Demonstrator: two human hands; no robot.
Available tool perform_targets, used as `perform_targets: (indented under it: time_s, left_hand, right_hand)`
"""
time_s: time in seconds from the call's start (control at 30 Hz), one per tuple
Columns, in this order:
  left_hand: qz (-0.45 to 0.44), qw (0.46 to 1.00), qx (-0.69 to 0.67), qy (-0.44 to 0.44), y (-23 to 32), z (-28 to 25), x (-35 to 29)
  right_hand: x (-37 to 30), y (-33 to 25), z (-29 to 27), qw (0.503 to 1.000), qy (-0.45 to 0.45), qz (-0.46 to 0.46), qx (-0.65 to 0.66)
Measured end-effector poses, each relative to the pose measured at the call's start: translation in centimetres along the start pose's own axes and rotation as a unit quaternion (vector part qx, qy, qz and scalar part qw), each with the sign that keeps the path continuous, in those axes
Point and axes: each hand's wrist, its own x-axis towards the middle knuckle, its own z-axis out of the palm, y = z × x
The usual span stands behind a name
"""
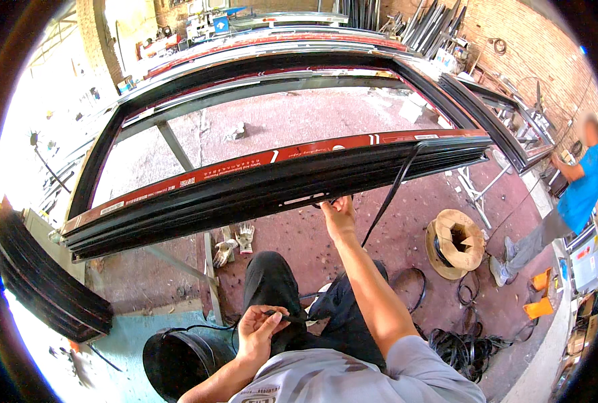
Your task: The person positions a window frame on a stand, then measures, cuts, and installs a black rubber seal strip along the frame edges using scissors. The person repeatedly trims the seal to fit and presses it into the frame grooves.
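Note:
A large black window frame (272, 181) with red protective film (279, 154) along its top lies across supports in front of me. My right hand (340, 216) reaches up to its near lower edge, fingers curled against it; whatever is between the fingertips is hidden. Low in front of my lap, my left hand (260, 330) pinches a thin black rubber strip (292, 316). That strip trails left toward a black bucket (178, 363). Another black strip (394, 188) hangs over the frame to the right of my right hand.
A wooden spool (456, 243) stands on the reddish floor, with a tangle of black strips (467, 349) nearer. Work gloves (235, 243) lie below the frame. A stack of black profiles (47, 282) is at left. A person in a blue shirt (584, 188) stands by another frame (507, 121) at right.

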Motion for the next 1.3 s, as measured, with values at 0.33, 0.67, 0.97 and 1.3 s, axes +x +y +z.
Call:
perform_targets:
  time_s: [0.33, 0.67, 0.97, 1.3]
  left_hand:
    - [-0.004, 1.000, 0.010, -0.007, 0.1, 0.3, -0.1]
    - [0.127, 0.989, -0.032, 0.062, 4.0, -1.9, 0.8]
    - [0.298, 0.943, -0.114, 0.088, 11.4, -5.4, -1.9]
    - [0.443, 0.871, -0.166, 0.129, 15.6, -11.4, -5.3]
  right_hand:
    - [0.5, -0.6, -2.3, 0.999, -0.001, 0.048, -0.014]
    - [-15.0, -12.0, 3.4, 0.897, -0.431, 0.007, -0.102]
    - [-15.7, -23.9, 12.7, 0.794, -0.547, -0.227, -0.138]
    - [-18.5, -29.3, 25.8, 0.771, -0.530, -0.336, -0.113]
